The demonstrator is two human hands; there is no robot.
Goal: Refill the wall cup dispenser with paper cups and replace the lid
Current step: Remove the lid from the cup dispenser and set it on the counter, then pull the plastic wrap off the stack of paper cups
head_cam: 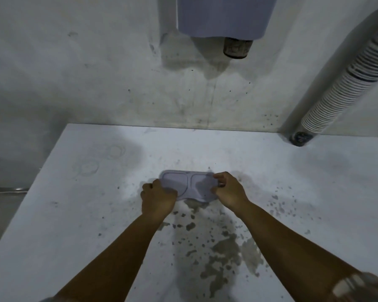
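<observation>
The pale lilac dispenser lid (184,180), moulded with two round recesses, lies flat on the white table (96,214). My left hand (157,198) grips its left end with curled fingers. My right hand (227,189) pinches its right end between thumb and fingers. The lilac wall cup dispenser (224,17) hangs on the wall above, and the bottom of a dark cup (237,47) pokes out of its right opening. A long stack of paper cups (347,83) in a clear sleeve leans against the wall at the right, with its base on the table.
The table top carries grey stains and chipped patches (216,247) in front of the lid and faint ring marks (100,160) at the left. The stained white wall (96,73) rises directly behind the table. The table's left edge drops off to a darker area.
</observation>
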